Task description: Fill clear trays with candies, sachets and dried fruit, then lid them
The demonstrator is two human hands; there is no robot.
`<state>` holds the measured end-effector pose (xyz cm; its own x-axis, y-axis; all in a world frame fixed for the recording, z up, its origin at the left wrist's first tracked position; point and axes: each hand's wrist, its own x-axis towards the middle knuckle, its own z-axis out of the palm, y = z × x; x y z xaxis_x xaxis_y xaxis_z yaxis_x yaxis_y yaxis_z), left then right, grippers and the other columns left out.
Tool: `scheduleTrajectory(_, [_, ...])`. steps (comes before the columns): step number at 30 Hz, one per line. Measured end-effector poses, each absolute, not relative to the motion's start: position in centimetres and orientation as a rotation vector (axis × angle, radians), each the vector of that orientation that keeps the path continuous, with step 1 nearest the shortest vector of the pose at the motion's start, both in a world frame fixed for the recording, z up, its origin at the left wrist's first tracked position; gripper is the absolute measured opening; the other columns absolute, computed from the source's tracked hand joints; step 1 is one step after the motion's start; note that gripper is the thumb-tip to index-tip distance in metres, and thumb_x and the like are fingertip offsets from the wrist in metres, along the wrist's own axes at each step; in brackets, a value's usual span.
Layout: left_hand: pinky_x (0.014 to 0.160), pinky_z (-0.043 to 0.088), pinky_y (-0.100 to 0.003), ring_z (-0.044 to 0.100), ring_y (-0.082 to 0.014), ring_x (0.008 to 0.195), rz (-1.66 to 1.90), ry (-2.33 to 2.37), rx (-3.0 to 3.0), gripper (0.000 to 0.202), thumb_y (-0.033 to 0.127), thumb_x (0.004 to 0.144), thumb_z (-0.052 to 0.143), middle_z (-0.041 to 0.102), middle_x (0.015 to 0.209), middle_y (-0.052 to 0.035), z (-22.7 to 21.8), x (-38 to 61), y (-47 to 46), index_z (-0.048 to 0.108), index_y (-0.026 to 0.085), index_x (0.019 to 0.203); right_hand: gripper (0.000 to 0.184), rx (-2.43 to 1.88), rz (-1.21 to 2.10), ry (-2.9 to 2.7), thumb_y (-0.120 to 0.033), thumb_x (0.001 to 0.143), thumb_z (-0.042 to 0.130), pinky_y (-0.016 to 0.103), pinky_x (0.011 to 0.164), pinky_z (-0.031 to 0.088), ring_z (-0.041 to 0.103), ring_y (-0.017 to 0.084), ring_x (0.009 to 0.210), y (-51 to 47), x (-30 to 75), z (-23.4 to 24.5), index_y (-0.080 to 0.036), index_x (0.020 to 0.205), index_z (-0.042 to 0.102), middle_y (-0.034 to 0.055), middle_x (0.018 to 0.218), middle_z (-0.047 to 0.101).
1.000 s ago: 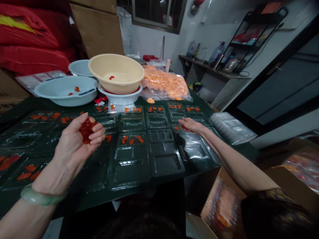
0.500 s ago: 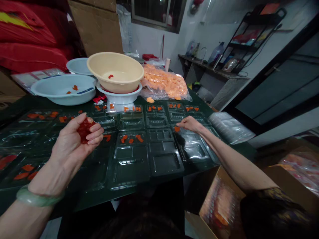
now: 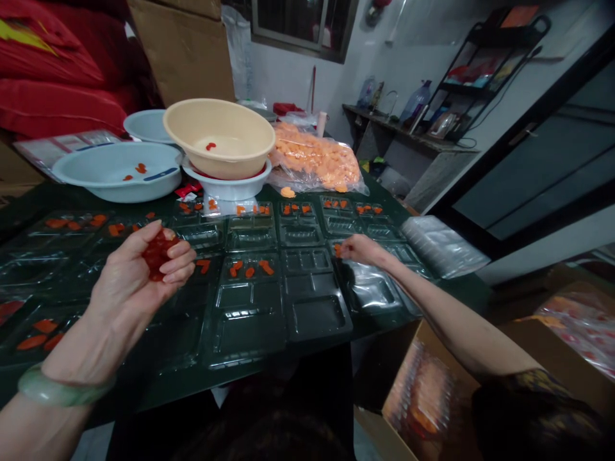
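Observation:
My left hand (image 3: 151, 266), a green bangle (image 3: 65, 386) on its wrist, is raised over the trays at the left. Its fingers curl around a clump of glossy red pieces (image 3: 157, 255). Farther right, my right hand (image 3: 362, 248) is low over the top compartments of a clear plastic tray (image 3: 369, 288), fingers pinched together. An orange-red piece (image 3: 337, 250) lies at its fingertips; whether the fingers hold another is hidden. Left of that hand is a tray (image 3: 317, 307) with bare compartments. Beside it, another tray (image 3: 247, 314) has several orange-red slices (image 3: 250, 272) in its top row.
Rows of clear trays cover the dark green table. Behind them stand a cream basin (image 3: 221, 128), a pale blue basin (image 3: 120, 173) and a bag of orange pieces (image 3: 317, 157). Stacked clear packaging (image 3: 444, 246) lies at the right edge. An open carton (image 3: 427, 384) stands below.
My right hand has lowered slightly over the tray, beside the orange-red piece. My left hand keeps its grip on the red pieces. The view has shifted a little.

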<state>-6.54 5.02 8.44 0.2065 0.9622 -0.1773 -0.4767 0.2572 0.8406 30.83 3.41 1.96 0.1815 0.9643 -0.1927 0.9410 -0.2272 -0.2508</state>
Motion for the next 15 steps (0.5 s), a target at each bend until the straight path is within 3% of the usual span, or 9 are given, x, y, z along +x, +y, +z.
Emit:
scheduleTrajectory(7, [0.034, 0.022, -0.015, 0.027, -0.0065, 0.040, 1.118, 0.816, 0.743, 0.026, 0.016, 0.087, 0.030, 0.032, 0.051, 0.0031, 8.1, -6.1, 5.2, 0.042, 0.016, 0.064, 0.011, -2.558, 0.332, -1.925, -0.024, 0.068, 0.068, 0.028, 0.069, 0.045, 0.064, 0.026, 0.088, 4.8, 29.3, 1.2, -0.017, 0.075, 0.071, 0.0120, 0.090, 0.069])
scheduleTrajectory(15, [0.035, 0.023, -0.015, 0.026, -0.0062, 0.041, 1.140, 0.836, 0.741, 0.021, 0.015, 0.084, 0.035, 0.031, 0.055, 0.0031, 7.8, -6.4, 5.6, 0.042, 0.016, 0.064, 0.015, -2.352, 0.402, -1.892, -0.013, 0.073, 0.054, 0.015, 0.058, 0.039, 0.060, 0.012, 0.072, 5.0, 33.2, 3.4, -0.012, 0.069, 0.068, 0.0018, 0.073, 0.067])
